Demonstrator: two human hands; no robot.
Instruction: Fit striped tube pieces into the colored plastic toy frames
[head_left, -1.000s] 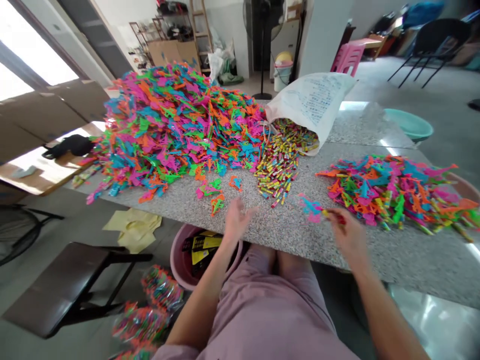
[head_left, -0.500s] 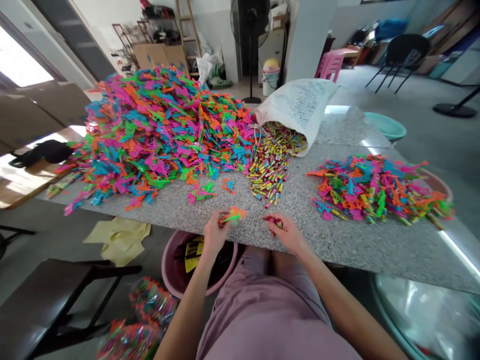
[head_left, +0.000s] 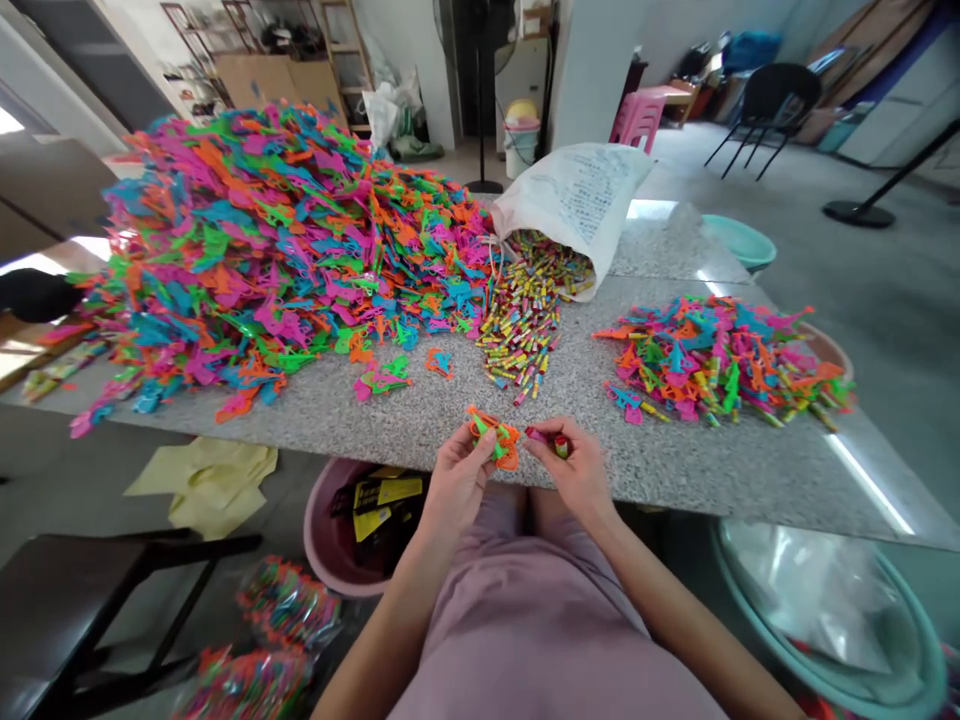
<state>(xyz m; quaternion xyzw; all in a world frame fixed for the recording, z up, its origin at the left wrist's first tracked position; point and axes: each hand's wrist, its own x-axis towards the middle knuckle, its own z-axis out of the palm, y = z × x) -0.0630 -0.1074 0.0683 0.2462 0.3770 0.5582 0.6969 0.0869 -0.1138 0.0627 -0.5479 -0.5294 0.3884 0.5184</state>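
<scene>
My left hand [head_left: 461, 475] is closed on orange and green flat plastic toy pieces [head_left: 504, 446], pinched between thumb and fingers above the table's front edge. Just to its right, my right hand [head_left: 577, 478] is closed around small wrapped tubes. One tube, a pinkish-red one [head_left: 535, 433], points from the fingertips toward the toy pieces; another, a red-and-yellow tube [head_left: 561, 446], shows in the curled fingers. A small gap separates the tube tip from the toy pieces. Beyond the hands, loose tubes [head_left: 521, 345] spill from a white sack [head_left: 589, 190].
A big heap of bright plastic pieces [head_left: 285, 250] covers the left of the granite table [head_left: 450, 395]. At the right lies a smaller pile with tubes among the pieces [head_left: 724, 360]. Below the edge stand a pink tub [head_left: 319, 550] and a teal tub [head_left: 926, 640].
My hands have drawn together, the left one moving right and lifting the toy pieces upright. The pinkish-red tube now pokes toward them. The view has shifted slightly to the right.
</scene>
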